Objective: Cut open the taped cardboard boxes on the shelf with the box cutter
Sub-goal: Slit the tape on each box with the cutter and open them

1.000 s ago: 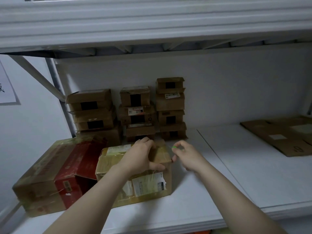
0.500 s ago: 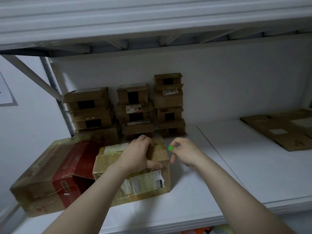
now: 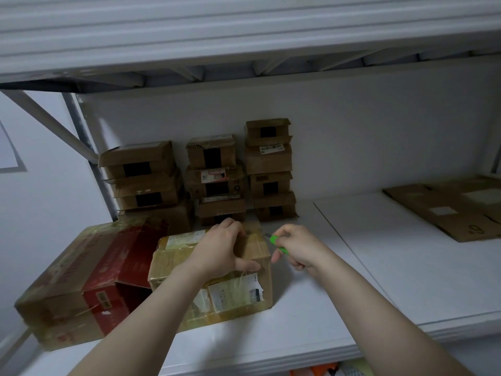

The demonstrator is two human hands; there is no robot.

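Observation:
A taped brown cardboard box [image 3: 238,297] with white labels sits near the front of the white shelf [image 3: 339,299]. My left hand [image 3: 219,251] rests on its top, fingers curled over the far edge and thumb on the near right corner. My right hand [image 3: 301,246] grips a green box cutter [image 3: 276,241] just right of the box's top right edge, its short blade pointing at that edge.
A larger red-and-brown taped box [image 3: 81,280] lies left of the small one, touching it. Three stacks of small cardboard boxes [image 3: 217,180] stand against the back wall. Flattened cardboard [image 3: 458,207] lies at the far right. An upper shelf [image 3: 244,31] hangs overhead.
My right hand has turned so more of the green cutter and its blade show beside the box's top right edge. The left hand has stayed on the box.

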